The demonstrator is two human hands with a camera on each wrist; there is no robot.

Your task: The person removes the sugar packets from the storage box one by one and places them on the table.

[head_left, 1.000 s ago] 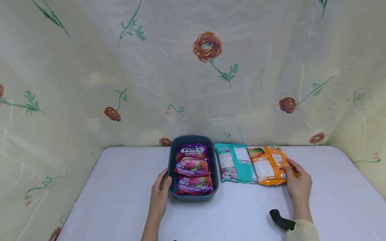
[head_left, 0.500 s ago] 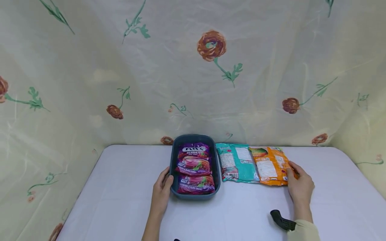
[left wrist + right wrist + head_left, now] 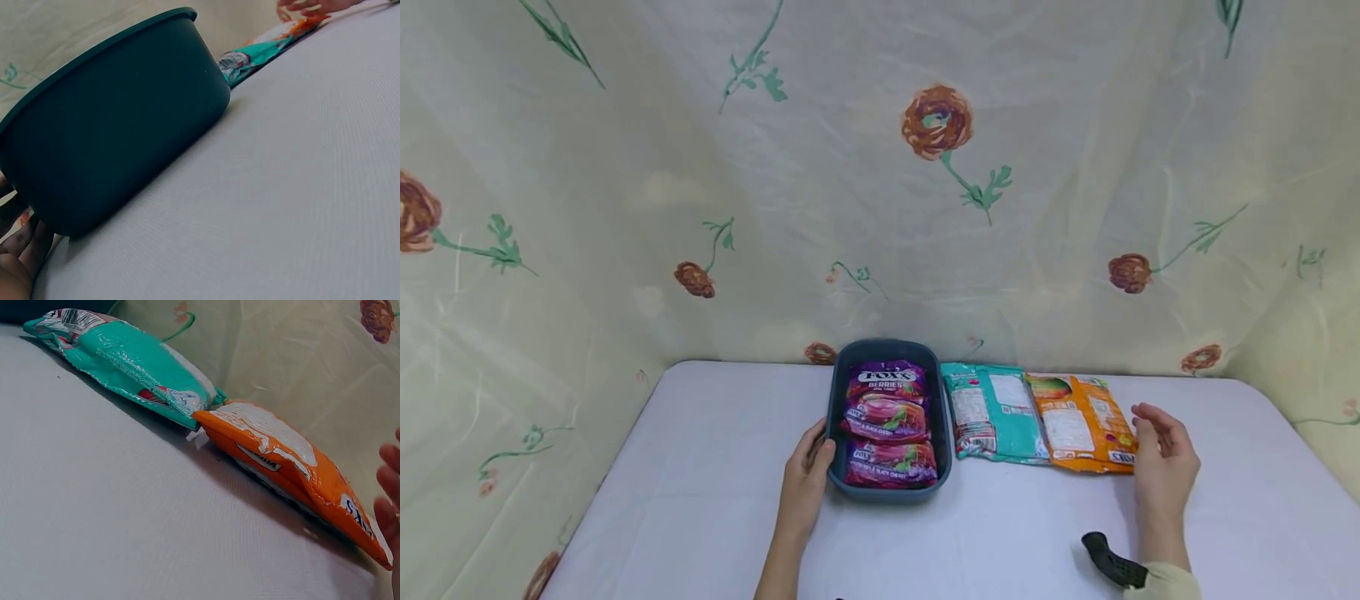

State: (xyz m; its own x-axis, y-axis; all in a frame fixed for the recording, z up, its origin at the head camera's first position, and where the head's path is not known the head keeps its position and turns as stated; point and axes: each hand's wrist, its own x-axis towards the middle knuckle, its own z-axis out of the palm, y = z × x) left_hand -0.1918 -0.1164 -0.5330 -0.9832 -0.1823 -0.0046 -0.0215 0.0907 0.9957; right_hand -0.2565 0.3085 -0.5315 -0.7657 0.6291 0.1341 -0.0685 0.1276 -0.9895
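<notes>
A dark blue rectangular tub stands at the middle of the table's back. Purple Fox's berries candy bags overlap inside it. My left hand rests against the tub's left side, its thumb at the rim; the left wrist view has the fingers outside the wall. To the tub's right lies a teal candy bag, and an orange candy bag with a mango picture overlaps its edge. My right hand is just right of the orange bag, fingers loosely bent, holding nothing.
A white cloth covers the table. Behind it hangs a pale curtain with a flower print, close to the tub and bags. A black curved piece sits by the right sleeve.
My right hand has let go of the orange bag's right edge and drawn slightly away to the right. The left hand stays at the tub. The head view has shifted a little.
</notes>
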